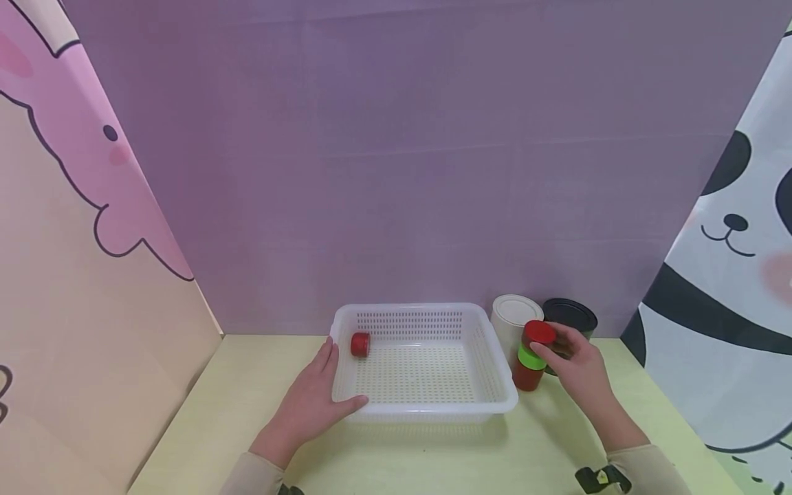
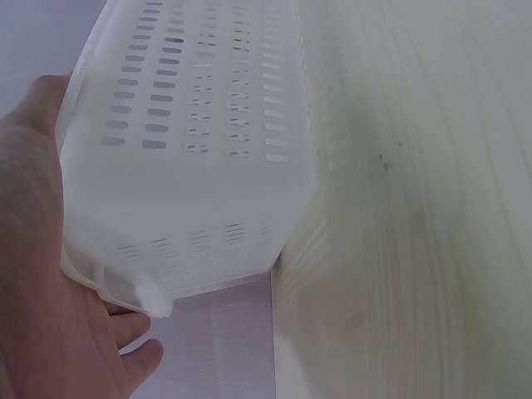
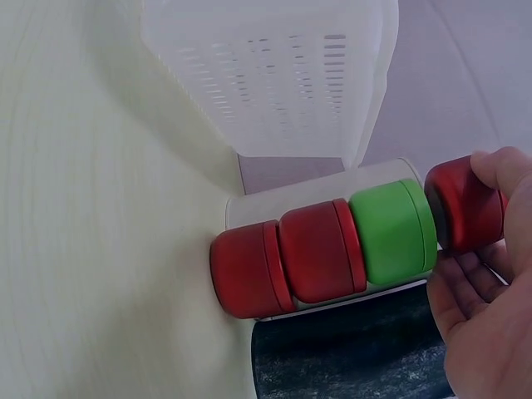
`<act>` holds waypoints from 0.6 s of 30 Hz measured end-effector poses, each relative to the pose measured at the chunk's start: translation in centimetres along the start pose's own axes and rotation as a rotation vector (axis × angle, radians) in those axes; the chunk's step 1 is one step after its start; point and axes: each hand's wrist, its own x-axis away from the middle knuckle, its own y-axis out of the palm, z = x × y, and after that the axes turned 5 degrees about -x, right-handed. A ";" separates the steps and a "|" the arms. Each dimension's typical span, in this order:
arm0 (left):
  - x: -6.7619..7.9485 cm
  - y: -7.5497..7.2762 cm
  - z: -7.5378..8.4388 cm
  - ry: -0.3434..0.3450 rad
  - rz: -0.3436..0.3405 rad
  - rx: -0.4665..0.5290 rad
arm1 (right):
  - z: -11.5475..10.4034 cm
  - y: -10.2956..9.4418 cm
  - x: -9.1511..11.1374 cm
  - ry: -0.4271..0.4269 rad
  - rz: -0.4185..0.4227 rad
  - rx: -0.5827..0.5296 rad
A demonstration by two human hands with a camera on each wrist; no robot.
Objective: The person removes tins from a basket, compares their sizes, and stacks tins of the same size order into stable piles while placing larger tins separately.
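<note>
My left hand (image 1: 312, 402) rests spread at the near left corner of a white perforated plastic basket (image 1: 433, 408). Its thumb lies over the front rim, and its fingers stretch along the left side. With fingers and thumb, my right hand (image 1: 581, 371) pinches a small red round tin (image 3: 465, 204) at the top of a stack. Directly beneath that tin is a green tin (image 3: 391, 233), with two more red tins (image 3: 320, 251) below it. The held tin is slightly tilted, its dark base partly showing. Inside the basket, another red tin (image 1: 360, 345) lies on its side.
Behind the stack, to the right of the basket, stand a tall white can (image 1: 516, 311) and a black can (image 1: 569, 316). A purple cloth backdrop (image 1: 408, 172) rises behind the pale wooden table (image 1: 396, 460). Printed panels flank both sides.
</note>
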 end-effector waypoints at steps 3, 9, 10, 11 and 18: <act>0.0 0.0 0.0 0.001 0.001 0.002 | 0.2 0.0 0.0 0.004 0.008 0.009; 0.0 -0.1 0.1 0.001 0.002 -0.007 | 0.7 0.1 0.0 0.021 0.007 -0.004; 0.0 -0.1 0.1 0.002 0.002 -0.013 | 0.8 0.2 0.0 0.021 0.007 -0.006; 0.0 -0.1 0.1 0.001 0.002 -0.014 | 0.9 0.2 0.0 0.019 0.006 -0.008; 0.1 -0.2 0.1 0.001 0.000 -0.011 | 1.3 0.3 -0.1 0.007 0.019 -0.012</act>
